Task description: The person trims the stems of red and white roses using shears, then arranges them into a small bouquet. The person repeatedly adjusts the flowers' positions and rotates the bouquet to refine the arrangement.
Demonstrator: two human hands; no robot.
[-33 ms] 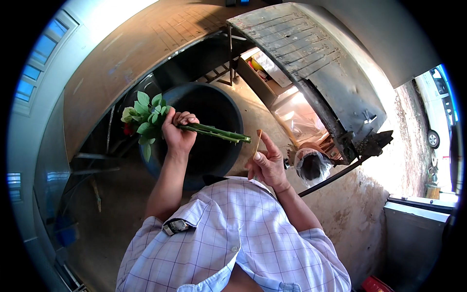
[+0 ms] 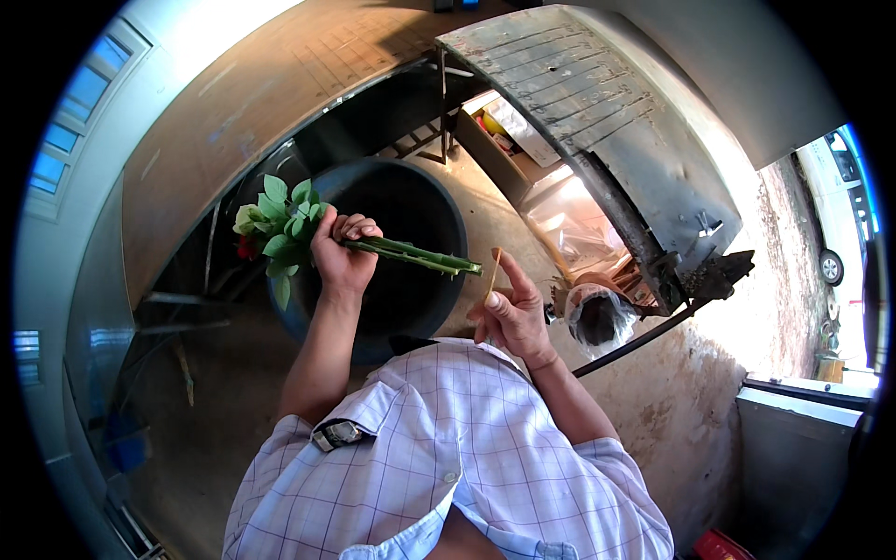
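My left hand (image 2: 345, 247) is closed around the stems (image 2: 415, 255) of a small bunch of roses. Green leaves (image 2: 285, 222), a pale bloom (image 2: 245, 220) and a partly hidden red one (image 2: 247, 247) stick out to its left. The cut stem ends point right, close to my right hand (image 2: 513, 313). A thin tan rubber band (image 2: 494, 273) is looped over that hand's raised index finger and stretched down to the thumb. It appears just apart from the stem ends. The other right fingers are curled.
Below the bunch stands a large dark round tub (image 2: 425, 187). A worn metal-topped table (image 2: 597, 103) is at the far right, with a cardboard box (image 2: 493, 159) beneath it. Beside its corner is a plastic-lined container (image 2: 599, 322). A wooden tabletop (image 2: 215, 140) curves along the far left.
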